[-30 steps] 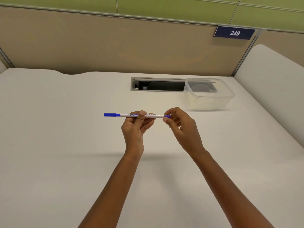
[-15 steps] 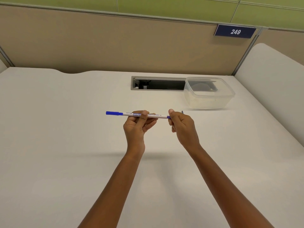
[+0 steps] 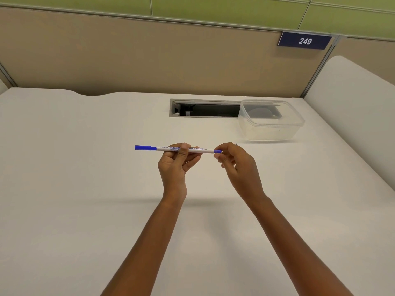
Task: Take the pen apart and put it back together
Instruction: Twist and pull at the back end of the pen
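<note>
A thin white whiteboard pen (image 3: 198, 149) with blue print is held level above the white desk (image 3: 74, 189). Its blue cap (image 3: 145, 148) points left. My left hand (image 3: 175, 167) grips the barrel near its middle, thumb on top. My right hand (image 3: 239, 165) pinches the blue end piece (image 3: 217, 151) at the pen's right end between thumb and fingertips. Whether that end piece is loose or seated on the barrel I cannot tell.
A clear plastic tub (image 3: 271, 120) stands at the back right of the desk. Beside it on the left is a rectangular cable opening (image 3: 205, 108) in the desk top. A tan partition wall (image 3: 149, 56) with a "249" sign (image 3: 304, 41) closes off the back.
My right hand has shifted its fingers on the blue end of the pen, closing over it half a second ago and now showing it again. The pen stays nearly in place.
</note>
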Motion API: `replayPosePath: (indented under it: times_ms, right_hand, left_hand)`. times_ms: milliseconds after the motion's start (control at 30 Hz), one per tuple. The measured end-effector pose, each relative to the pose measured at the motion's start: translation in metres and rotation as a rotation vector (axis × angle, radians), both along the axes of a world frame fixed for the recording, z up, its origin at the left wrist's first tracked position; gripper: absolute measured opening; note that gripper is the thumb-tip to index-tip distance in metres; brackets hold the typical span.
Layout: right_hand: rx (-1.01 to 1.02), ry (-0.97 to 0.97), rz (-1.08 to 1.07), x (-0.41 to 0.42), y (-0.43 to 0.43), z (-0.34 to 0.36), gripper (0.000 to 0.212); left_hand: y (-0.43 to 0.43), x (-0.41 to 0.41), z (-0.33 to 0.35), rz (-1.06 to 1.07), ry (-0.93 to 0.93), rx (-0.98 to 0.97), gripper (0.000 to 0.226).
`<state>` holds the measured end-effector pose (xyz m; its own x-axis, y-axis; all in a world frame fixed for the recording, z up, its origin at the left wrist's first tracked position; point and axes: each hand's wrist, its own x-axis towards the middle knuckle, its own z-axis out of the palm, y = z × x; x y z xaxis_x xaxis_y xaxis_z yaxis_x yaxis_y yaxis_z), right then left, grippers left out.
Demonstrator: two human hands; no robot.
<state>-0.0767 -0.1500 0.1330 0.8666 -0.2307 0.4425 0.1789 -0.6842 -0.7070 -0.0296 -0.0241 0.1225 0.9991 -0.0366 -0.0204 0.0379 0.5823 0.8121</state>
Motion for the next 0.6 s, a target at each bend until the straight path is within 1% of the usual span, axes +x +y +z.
replayPosePath:
  times_ms: [100,233,300,367,400,433,467,500,533,600]
  right_hand:
    - [-0.065,-0.028,-0.017,0.000,0.000,0.000,0.010]
    - [0.041,0.029,0.009,-0.001,0.002,0.004,0.022]
    - [0.181,0.080,0.028,0.000,0.005,0.008,0.032]
    - [0.442,0.161,0.066,0.003,0.005,0.012,0.044]
    - [0.589,0.233,0.095,0.005,0.005,0.014,0.048]
    - [0.701,0.305,0.125,0.006,0.004,0.016,0.051]
    - [0.758,0.357,0.148,0.007,0.004,0.016,0.053]
    - [0.750,0.381,0.152,0.007,0.004,0.015,0.054]
    - [0.682,0.371,0.139,0.006,0.004,0.012,0.053]
    - [0.498,0.290,0.114,0.004,0.004,0.006,0.040]
  left_hand:
    - [-0.001,-0.001,0.001,-0.007,-0.004,-0.004,0.017]
    - [-0.001,0.000,0.002,-0.032,-0.032,-0.008,0.016]
    - [-0.001,-0.001,0.003,-0.040,-0.039,-0.006,0.016]
    - [-0.002,-0.002,0.002,-0.038,-0.030,-0.009,0.016]
    - [-0.002,-0.002,0.001,-0.034,-0.024,-0.007,0.016]
    - [-0.002,-0.002,0.001,-0.028,-0.020,-0.003,0.016]
    - [-0.002,-0.002,0.000,-0.022,-0.019,0.001,0.016]
    - [-0.002,-0.002,0.000,-0.017,-0.020,0.003,0.017]
    - [-0.001,-0.002,0.000,-0.012,-0.021,0.005,0.017]
    - [0.000,-0.001,0.000,-0.003,-0.018,0.008,0.016]
